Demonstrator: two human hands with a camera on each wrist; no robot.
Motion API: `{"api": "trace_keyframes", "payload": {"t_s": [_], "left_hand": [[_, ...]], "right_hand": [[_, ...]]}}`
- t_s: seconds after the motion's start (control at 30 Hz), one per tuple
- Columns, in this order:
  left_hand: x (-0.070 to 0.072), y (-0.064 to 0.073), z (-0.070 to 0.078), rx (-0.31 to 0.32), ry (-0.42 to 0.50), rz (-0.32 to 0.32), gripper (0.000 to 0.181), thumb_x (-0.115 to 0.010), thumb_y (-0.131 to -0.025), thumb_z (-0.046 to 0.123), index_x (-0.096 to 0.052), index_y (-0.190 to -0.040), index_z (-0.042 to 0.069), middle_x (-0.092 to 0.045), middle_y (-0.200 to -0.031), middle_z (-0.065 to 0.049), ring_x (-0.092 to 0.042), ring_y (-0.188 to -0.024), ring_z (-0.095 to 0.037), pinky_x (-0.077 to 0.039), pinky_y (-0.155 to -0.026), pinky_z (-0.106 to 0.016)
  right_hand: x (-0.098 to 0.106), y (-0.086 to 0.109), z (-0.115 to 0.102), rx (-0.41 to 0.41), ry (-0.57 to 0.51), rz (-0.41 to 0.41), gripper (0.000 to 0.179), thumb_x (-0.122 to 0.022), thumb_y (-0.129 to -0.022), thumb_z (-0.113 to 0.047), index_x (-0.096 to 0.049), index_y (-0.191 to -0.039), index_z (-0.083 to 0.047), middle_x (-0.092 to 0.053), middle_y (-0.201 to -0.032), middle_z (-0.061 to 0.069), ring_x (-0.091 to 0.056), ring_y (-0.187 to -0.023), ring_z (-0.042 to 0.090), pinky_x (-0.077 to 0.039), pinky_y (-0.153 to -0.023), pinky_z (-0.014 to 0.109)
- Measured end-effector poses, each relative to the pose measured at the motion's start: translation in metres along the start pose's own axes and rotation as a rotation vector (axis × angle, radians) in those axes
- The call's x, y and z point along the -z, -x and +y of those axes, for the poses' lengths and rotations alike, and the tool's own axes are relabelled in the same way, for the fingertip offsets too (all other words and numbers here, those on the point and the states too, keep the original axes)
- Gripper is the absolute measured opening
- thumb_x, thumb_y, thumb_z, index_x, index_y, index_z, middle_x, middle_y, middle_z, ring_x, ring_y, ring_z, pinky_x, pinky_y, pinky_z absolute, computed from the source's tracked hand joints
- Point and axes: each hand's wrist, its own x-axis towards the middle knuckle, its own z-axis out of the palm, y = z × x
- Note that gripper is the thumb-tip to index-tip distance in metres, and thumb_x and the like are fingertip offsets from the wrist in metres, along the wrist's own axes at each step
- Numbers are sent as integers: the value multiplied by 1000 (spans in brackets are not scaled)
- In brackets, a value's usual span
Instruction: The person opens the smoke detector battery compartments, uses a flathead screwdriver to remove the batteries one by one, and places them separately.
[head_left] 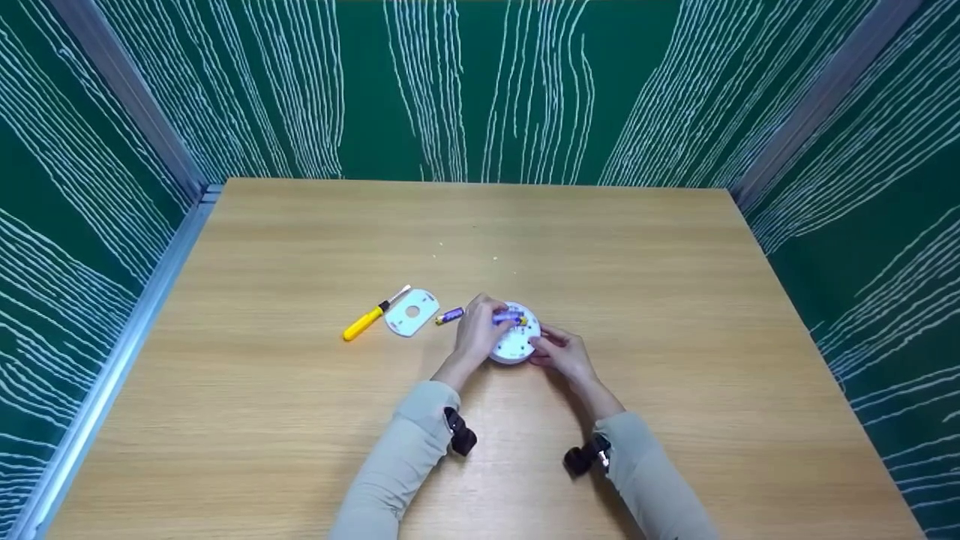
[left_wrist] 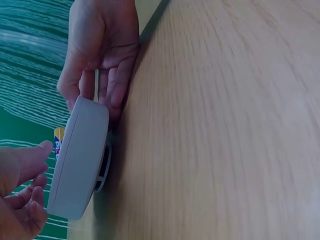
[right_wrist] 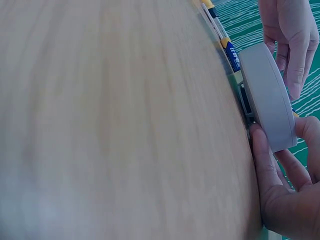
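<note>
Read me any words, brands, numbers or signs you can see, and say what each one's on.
"P", seemingly, on the battery against the round device; the rest is unreadable.
Loose battery: lettering too blurred to read.
White plate: marks too small to read.

Past the far rim of the white round device, I have a broad stretch of table to pass over, running right to the green wall panel. Leftward I'm hemmed in: a loose battery lies just beside my left hand, then the white plate, with the yellow screwdriver along its outer side. My left hand covers the device's left rim, near a second battery on its face; my right hand blocks the right rim, above and below. Between my sleeves there's passage, narrowed by two wrist cameras.
</note>
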Motion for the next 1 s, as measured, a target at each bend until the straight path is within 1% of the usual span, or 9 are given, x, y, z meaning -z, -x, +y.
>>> {"api": "trace_keyframes", "payload": {"t_s": [0.23,0.37,0.5,0.6,0.77,1.0], "left_hand": [[-4,1,2,49,-39,-23,29,-71,-74,24,-68,-99,10,-56,-91,0,-54,-89,-16,-45,-77,-26],[-7,1,3,60,-64,-19,30,-72,-73,25,-68,-99,12,-56,-92,0,-54,-91,-16,-45,-78,-26],[-9,2,2,47,-93,7,28,-72,-72,27,-70,-97,14,-55,-87,2,-54,-87,-14,-46,-73,-26],[-11,2,2,40,-113,24,27,-73,-71,28,-71,-95,16,-54,-84,3,-53,-82,-13,-46,-69,-26],[-12,1,3,46,-123,28,26,-72,-71,30,-71,-94,17,-54,-83,3,-53,-82,-13,-46,-68,-27],[-14,0,3,59,-122,27,25,-71,-72,31,-71,-93,17,-55,-86,3,-53,-85,-13,-46,-71,-26]], "right_hand": [[1,1,-1,-1,3,-13,46,-59,-81,-2,-46,-124,5,-59,-103,24,-63,-66,16,-53,-66,29],[1,2,0,4,4,-15,46,-59,-81,-2,-46,-124,5,-60,-101,24,-63,-66,16,-53,-66,29],[0,1,1,16,-8,-8,43,-59,-81,0,-47,-122,7,-63,-90,15,-61,-62,14,-53,-63,28],[0,0,1,14,-12,-1,42,-58,-81,2,-48,-122,8,-62,-87,11,-60,-60,12,-53,-62,27],[0,-1,1,3,-7,-4,44,-58,-81,1,-46,-123,7,-63,-93,17,-61,-61,13,-53,-63,28],[0,1,-1,-8,-5,0,44,-59,-80,1,-47,-123,6,-62,-96,20,-61,-61,14,-53,-63,29]]}}
